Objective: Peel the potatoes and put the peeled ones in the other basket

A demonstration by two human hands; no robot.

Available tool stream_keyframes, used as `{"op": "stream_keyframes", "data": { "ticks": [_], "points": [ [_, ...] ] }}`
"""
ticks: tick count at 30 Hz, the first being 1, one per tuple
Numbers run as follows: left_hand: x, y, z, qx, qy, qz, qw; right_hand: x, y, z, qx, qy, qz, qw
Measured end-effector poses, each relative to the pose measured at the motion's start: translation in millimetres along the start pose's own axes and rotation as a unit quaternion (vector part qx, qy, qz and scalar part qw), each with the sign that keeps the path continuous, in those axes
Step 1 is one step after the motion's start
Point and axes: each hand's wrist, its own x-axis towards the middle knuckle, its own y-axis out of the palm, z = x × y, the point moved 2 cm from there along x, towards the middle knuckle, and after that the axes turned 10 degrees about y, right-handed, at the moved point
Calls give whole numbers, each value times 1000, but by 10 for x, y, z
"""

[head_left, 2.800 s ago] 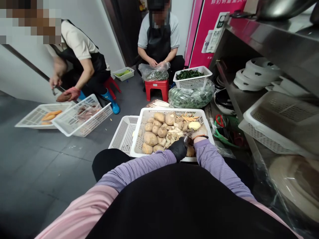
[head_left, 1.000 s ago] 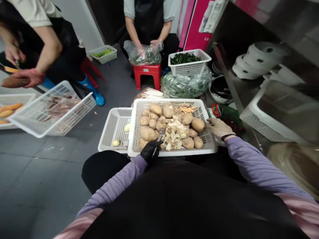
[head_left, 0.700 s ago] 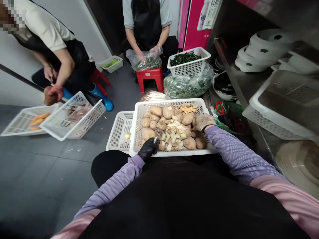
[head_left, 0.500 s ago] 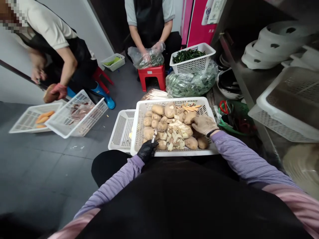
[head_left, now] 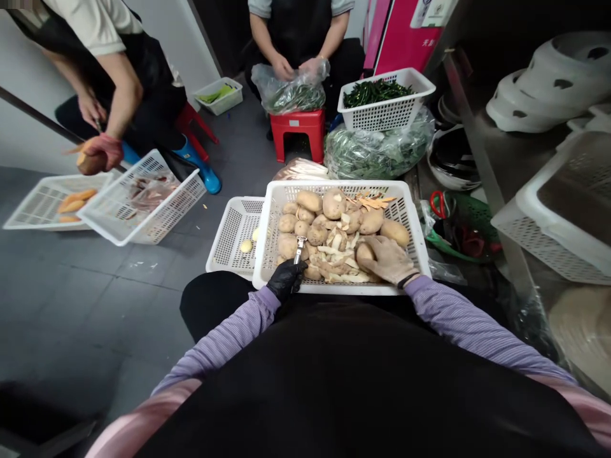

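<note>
On my lap rests a white plastic basket of unpeeled potatoes and pale peelings. My left hand, in a black glove, is closed around the handle of a metal peeler, whose head points up over the basket's near left part. In a beige work glove, my right hand has its fingers around a potato at the near right of the basket; its palm side is hidden. Orange peelings lie by the far rim.
Left of my basket, another white basket holds peeled potatoes. A co-worker at left peels over baskets; another handles a plastic bag on a red stool. A metal shelf stands at right, with red-handled scissors below.
My right hand has moved nearer to me within the basket and now has a potato in its grasp. The peelings have shifted. My left hand still holds the peeler.
</note>
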Motion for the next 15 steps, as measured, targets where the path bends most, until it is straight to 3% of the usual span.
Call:
{"op": "stream_keyframes", "data": {
  "ticks": [4, 8, 11, 15],
  "points": [
    [33, 13, 46, 22, 22, 4, 1000, 124, -17, -222, -39, -12, 98, 994],
    [63, -11, 92, 70, 39, -8, 997, 162, -18, -155, 16, 96, 174, 980],
    [94, -19, 71, 139, 70, -11, 988, 157, 26, -52, 114, 161, 155, 968],
    [106, 72, 17, 268, 114, 38, 956, 166, 98, -4, 178, 237, 134, 945]
  ]
}}
